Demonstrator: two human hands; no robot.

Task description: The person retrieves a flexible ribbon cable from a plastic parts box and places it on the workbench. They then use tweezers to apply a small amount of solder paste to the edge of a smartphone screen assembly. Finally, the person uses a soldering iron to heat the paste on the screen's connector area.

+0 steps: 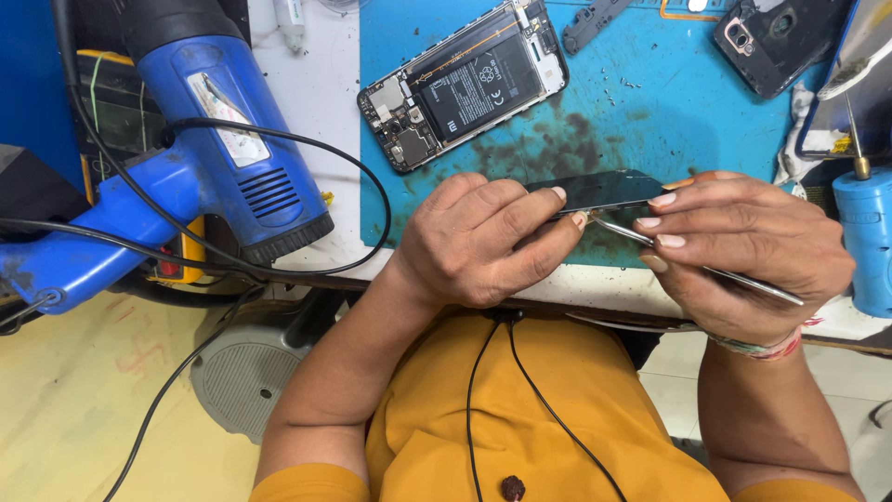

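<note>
Nearest the camera is the person's mustard-yellow shirt (548,409), with a thin black cord (483,409) hanging down it. Just beyond, at the near edge of the bench (316,112), both hands meet. The left hand (478,242) has its fingers (520,209) closed round the left end of a dark glass screen panel (604,189), pinching it by its edge. The panel's long axis runs left to right, held just above the blue mat (650,102). The right hand (743,246) grips slim metal tweezers (706,270), fingers closed, tip pointing left at the panel's near edge beside the left fingertips. Farther off lies an opened phone (465,84) with its battery showing; far right, a dark back cover (776,42). At left rests a blue heat gun (195,177).
</note>
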